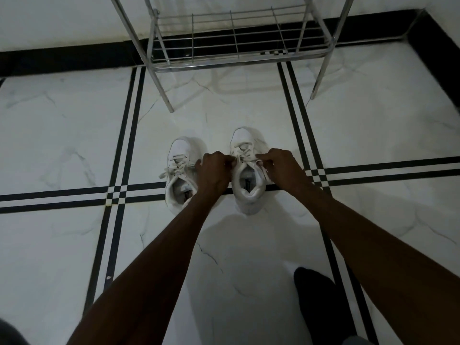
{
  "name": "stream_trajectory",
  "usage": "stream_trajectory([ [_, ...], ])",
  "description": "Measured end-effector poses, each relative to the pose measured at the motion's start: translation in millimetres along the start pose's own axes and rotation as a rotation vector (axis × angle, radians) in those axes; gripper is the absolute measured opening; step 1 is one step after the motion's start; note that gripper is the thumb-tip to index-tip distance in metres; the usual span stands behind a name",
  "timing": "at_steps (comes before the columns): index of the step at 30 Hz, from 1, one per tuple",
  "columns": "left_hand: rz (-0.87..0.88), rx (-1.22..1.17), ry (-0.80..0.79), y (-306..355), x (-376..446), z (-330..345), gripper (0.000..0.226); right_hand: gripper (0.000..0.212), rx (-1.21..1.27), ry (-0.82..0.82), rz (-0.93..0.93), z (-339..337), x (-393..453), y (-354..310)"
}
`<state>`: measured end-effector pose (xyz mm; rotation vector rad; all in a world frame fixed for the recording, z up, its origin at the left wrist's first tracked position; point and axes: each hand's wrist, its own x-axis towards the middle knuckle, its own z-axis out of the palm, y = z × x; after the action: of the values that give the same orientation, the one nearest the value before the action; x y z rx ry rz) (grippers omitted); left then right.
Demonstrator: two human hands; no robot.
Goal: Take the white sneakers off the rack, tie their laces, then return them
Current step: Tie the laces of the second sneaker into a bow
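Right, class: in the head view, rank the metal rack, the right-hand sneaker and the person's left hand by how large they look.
1. metal rack, largest, though cut off at the top.
2. right-hand sneaker.
3. left hand, clearly smaller, and working right at the sneaker, so nearness hardly distorts it.

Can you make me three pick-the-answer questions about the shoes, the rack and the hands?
1. Where are the two white lace-up sneakers?
A. On the white marble floor
B. On the rack shelf
C. In a box

2. What colour are the stripes across the floor?
A. Red
B. Black
C. Green

3. What are the hands doing?
A. Lifting the rack
B. Resting flat on the floor
C. Pinching laces on one sneaker

Answers:
1 A: the left sneaker and right sneaker stand side by side on the floor, in front of the bare silver metal wire rack.
2 B: the stripes are black.
3 C: the left hand and right hand are closed on the right sneaker's laces.
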<state>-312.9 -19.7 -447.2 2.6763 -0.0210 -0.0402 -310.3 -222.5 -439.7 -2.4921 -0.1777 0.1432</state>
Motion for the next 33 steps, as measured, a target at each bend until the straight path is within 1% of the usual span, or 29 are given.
stream_trajectory([
  [3,0.006,-0.068,0.068,0,-8,4,0.024,0.022,0.035,0.043,-0.021,-2,-3,-4],
  [5,0.026,-0.09,0.083,3,-12,4,0.023,0.018,0.023,0.058,-0.034,-4,-3,-7],
  [6,0.044,-0.037,0.077,5,-12,4,0.02,0.018,-0.009,0.056,-0.039,-4,-3,-9],
  [8,0.093,0.151,0.039,7,-12,2,0.014,0.02,-0.14,0.019,-0.044,-2,0,-11],
  [11,0.251,0.307,0.01,-3,-13,-5,0.022,0.015,-0.275,-0.038,-0.092,-2,-2,-9],
  [12,0.305,0.337,0.028,-8,-12,-6,0.019,0.011,-0.293,-0.047,-0.122,-2,-3,-8],
  [14,0.348,0.386,0.031,-14,-10,-10,0.028,0.008,-0.34,-0.054,-0.187,-4,-4,-5],
  [17,0.348,0.372,0.026,-14,-5,-16,0.038,0.005,-0.39,-0.076,-0.225,-6,-6,-5],
  [19,0.308,0.343,-0.003,-12,-5,-16,0.036,0.005,-0.376,-0.075,-0.213,-4,-8,-4],
  [23,0.118,0.218,-0.083,-2,-5,-13,0.018,0.019,-0.236,-0.054,-0.054,1,-3,-7],
  [24,0.091,0.16,-0.073,-1,-4,-13,0.016,0.02,-0.184,-0.05,-0.03,2,0,-8],
  [26,0.098,-0.007,-0.01,-4,-3,-15,0.016,0.02,-0.012,-0.034,0.011,3,1,-9],
  [27,0.112,-0.096,0.032,-6,-6,-18,0.017,0.026,0.106,-0.052,0.054,3,-1,-9],
  [29,0.121,-0.204,0.125,-12,-16,-27,0.025,0.047,0.381,-0.149,0.19,1,-6,-7],
  [31,0.097,-0.191,0.181,-21,-26,-37,0.022,0.066,0.669,-0.269,0.344,-1,-9,-6],
  [32,0.069,-0.168,0.205,-28,-30,-41,0.019,0.075,0.742,-0.307,0.38,-1,-8,-8],
  [33,0.023,-0.149,0.226,-38,-36,-44,0.018,0.08,0.733,-0.326,0.383,-1,-7,-10],
])
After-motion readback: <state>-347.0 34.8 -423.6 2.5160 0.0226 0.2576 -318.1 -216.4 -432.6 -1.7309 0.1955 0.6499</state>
